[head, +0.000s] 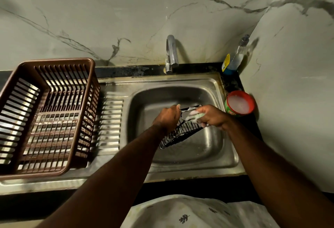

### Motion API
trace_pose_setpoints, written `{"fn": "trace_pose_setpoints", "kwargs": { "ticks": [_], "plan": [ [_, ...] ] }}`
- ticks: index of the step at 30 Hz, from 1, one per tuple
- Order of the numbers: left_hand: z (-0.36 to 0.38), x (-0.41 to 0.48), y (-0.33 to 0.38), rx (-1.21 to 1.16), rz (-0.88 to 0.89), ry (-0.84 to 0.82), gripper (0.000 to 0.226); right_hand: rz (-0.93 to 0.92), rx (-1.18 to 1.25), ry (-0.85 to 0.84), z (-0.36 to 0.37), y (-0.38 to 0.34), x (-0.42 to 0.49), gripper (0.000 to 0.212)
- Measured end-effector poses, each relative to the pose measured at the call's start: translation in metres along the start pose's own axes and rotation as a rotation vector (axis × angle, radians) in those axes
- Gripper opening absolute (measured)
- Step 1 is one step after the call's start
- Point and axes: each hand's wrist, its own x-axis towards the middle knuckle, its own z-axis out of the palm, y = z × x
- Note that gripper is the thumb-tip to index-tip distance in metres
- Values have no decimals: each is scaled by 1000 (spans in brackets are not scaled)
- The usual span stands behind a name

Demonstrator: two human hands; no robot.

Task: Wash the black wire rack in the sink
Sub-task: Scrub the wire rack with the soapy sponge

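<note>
Centre frame, over the stainless steel sink basin [207, 148]: left hand [167, 117] is curled round the top edge of the black wire rack [180, 134], holding it tilted in the basin. Right hand [212, 118] grips a soapy green sponge [196, 117] against the rack's upper frame. Brown slatted plastic basket [59, 62] sits on the drainboard, left. Red-rimmed round soap tub [239, 104] is right of the sink. Chrome tap [171, 52] stands behind, clear bottle [236, 57] upper right.
</note>
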Motion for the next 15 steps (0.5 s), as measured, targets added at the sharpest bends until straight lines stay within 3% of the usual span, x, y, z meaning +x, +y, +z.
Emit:
{"fn": "trace_pose_setpoints", "kwargs": {
  "ticks": [3,4,8,11,15],
  "plan": [
    [0,1,-4,-8,-23,44,41,-29,393,175,1,6,-2,39],
    [-1,1,-5,-21,-43,53,42,-37,419,257,2,7,-2,42],
    [-2,2,-8,-7,-59,52,43,69,-13,641,17,14,-3,40],
    [1,2,-3,-3,-63,58,41,19,-197,698,46,10,-11,22],
    [2,4,0,14,-69,81,42,-78,-471,838,69,12,-10,15]
  ]
}}
